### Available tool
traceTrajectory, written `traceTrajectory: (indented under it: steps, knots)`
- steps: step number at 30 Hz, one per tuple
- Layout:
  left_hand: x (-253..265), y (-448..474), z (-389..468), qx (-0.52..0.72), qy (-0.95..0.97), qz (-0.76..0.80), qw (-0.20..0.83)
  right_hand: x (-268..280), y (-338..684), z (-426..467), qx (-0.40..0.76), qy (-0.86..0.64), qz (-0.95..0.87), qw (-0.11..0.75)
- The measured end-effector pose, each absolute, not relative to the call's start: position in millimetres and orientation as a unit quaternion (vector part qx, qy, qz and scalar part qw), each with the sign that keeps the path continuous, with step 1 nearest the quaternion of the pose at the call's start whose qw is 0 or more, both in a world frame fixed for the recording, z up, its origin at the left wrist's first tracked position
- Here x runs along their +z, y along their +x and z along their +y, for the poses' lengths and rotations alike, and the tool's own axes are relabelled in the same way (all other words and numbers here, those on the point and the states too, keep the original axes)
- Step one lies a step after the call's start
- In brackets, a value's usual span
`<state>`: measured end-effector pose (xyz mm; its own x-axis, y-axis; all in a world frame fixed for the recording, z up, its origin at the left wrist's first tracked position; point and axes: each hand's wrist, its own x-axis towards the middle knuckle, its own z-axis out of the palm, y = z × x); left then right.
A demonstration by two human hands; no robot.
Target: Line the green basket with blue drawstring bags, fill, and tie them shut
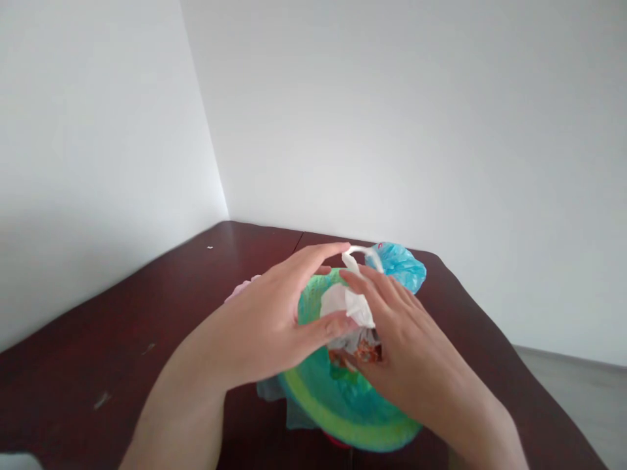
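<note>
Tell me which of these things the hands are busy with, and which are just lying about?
In hand:
left hand and right hand, both gripping the white bag
green bowl, under the bag

Lying about:
blue bag, behind the bowl
pink thing, mostly hidden by the left hand
table

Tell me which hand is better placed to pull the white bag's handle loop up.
Probably the left hand: its fingertips reach up beside the handle loop of the white bag, while the right hand lies lower over the green bowl.

Crinkly plastic bag [398,264], glossy dark wooden table [147,313].
</note>
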<state>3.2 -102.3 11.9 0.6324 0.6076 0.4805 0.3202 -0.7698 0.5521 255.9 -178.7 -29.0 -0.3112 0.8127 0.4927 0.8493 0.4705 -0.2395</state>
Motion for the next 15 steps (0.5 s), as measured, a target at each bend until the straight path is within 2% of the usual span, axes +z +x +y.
traceTrajectory:
  steps: [2,4,7,10,13,15]
  knots:
    - [9.9,-1.6,-99.5,0.318,0.883,0.296,0.177,-41.8,259.5,-178.9,0.037,-0.549,-0.815,0.179]
    - [8.7,-4.6,-98.7,0.279,0.894,0.313,0.157,-48.0,261.3,-183.0,0.079,-0.557,-0.817,0.129]
    - [8.6,-5.9,-98.8,0.209,0.913,0.31,0.166,-42.6,263.5,-190.1,0.068,-0.543,-0.824,0.149]
    - [8.3,-6.6,-96.7,0.166,0.926,0.232,0.246,-27.8,265.9,-198.3,0.049,-0.521,-0.833,0.183]
    - [4.7,-8.1,-94.7,0.145,0.925,0.114,0.332,-15.0,266.0,-211.7,0.086,-0.504,-0.839,0.184]
    - [1.1,-8.0,-95.1,0.133,0.926,0.085,0.342,-10.8,264.2,-221.1,0.127,-0.498,-0.838,0.184]
